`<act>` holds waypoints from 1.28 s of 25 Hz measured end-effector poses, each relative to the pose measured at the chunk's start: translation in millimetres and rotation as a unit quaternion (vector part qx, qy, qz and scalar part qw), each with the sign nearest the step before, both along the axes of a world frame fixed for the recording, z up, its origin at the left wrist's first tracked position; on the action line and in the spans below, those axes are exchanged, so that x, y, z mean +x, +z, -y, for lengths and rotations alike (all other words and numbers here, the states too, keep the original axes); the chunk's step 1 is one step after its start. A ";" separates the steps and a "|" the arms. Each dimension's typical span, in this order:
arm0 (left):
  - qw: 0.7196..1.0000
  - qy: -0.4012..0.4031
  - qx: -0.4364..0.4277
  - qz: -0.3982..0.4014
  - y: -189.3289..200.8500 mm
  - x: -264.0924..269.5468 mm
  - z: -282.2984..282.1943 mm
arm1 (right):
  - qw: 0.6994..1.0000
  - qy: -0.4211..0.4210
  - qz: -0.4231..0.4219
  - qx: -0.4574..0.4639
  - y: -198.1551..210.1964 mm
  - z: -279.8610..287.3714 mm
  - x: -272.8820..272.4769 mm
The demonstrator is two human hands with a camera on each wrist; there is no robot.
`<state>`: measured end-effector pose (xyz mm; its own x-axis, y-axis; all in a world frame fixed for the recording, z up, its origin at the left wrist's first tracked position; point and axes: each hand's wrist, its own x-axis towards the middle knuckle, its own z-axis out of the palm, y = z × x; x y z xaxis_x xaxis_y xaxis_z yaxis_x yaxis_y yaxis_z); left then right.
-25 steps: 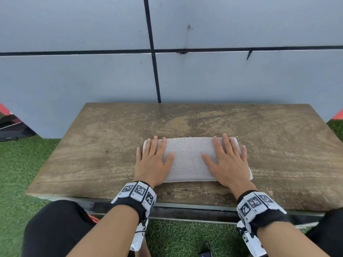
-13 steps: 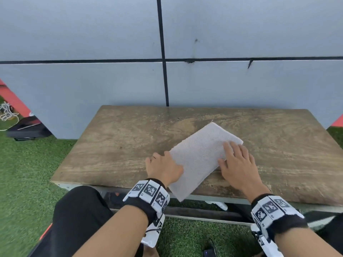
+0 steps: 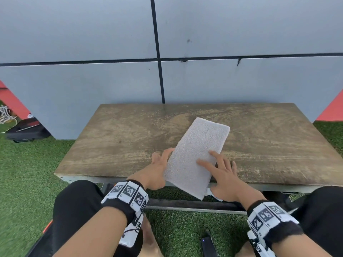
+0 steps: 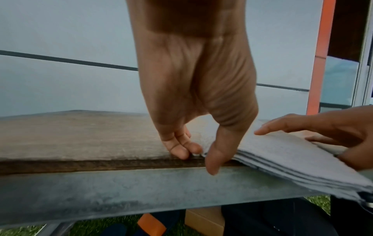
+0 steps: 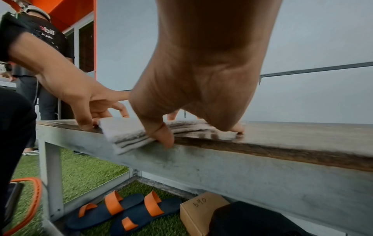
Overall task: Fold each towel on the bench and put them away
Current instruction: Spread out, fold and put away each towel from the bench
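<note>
A folded grey-white towel (image 3: 200, 145) lies slantwise on the wooden bench (image 3: 120, 136), its near end hanging over the front edge. My left hand (image 3: 159, 164) sits at the towel's left side. Its straight fingers (image 4: 181, 150) touch the bench beside the layered edge and its thumb (image 4: 214, 161) hangs over the bench front. My right hand (image 3: 219, 175) is on the towel's right side, with two fingers lying straight on top. Its thumb (image 5: 163, 137) presses against the stacked layers of the towel (image 5: 129, 132) at the bench edge.
A grey panelled wall (image 3: 111, 80) stands right behind the bench. Green artificial turf (image 3: 27, 173) surrounds it. Navy and orange sandals (image 5: 121, 210) and a cardboard box (image 5: 201, 209) lie under the bench. A black bag (image 3: 26, 130) sits on the turf at far left.
The towel has turned from crosswise to slantwise and slid toward me, so its near end overhangs the edge. Both hands went from lying flat on top to the towel's sides.
</note>
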<state>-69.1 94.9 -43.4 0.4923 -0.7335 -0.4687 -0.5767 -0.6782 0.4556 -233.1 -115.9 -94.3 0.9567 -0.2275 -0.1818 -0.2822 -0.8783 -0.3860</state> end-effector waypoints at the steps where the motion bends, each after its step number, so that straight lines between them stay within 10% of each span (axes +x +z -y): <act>1: 1.000 -0.011 0.013 0.009 1.8 -2.1 0.9 | 1.000 0.007 -0.003 -0.020 -2.3 -4.3 -1.7; 6: 0.996 0.005 -0.068 0.062 -11.3 -4.0 -0.2 | 0.992 -0.001 0.078 -0.097 -6.7 -15.0 -4.2; 13: 0.941 0.111 -0.318 -0.029 3.5 -6.6 8.8 | 0.931 -0.120 0.192 0.285 28.8 -7.8 -5.0; 17: 0.909 0.133 -0.379 -0.114 20.6 -19.7 23.6 | 0.898 -0.163 0.224 0.341 42.9 -3.1 -4.7; 32: 0.936 0.245 -0.245 0.057 -28.3 4.4 114.3 | 0.896 -0.331 0.142 0.259 9.0 29.4 24.9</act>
<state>-64.7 -19.3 -71.7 0.8525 -0.5193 -0.0593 -0.3138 -0.5994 0.7364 -208.2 -145.3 -85.2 0.6680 -0.7177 -0.1968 -0.5007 -0.2378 -0.8323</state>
